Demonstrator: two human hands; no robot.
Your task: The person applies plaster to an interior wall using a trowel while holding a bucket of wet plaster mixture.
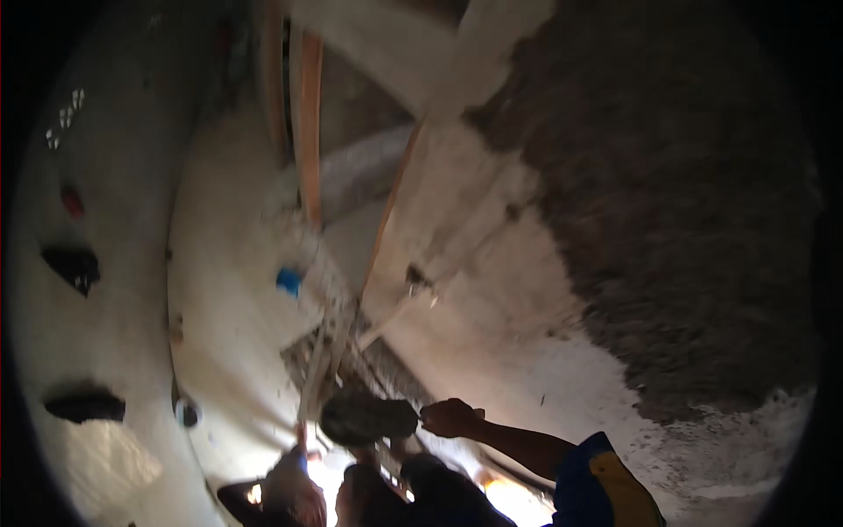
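Observation:
My right hand (450, 418) reaches in from the lower right, its sleeve (606, 483) blue and yellow. The fingers are curled closed at the edge of a dark, rough, rounded lump (367, 418) that looks like wet mortar. What the fingers grip is too dark to make out. Below the lump are dim shapes against bright light, one perhaps a hand; I cannot tell whether my left hand is among them. A broad patch of dark wet plaster or mortar (676, 211) covers the right side of the pale surface (492, 290).
Dark silhouettes (281, 492) of what look like people stand along the lower edge. Long wooden boards (311, 132) run through the upper middle. A small blue thing (288, 281) lies left of centre. Black pieces (85, 404) and a red one (72, 201) lie at the far left.

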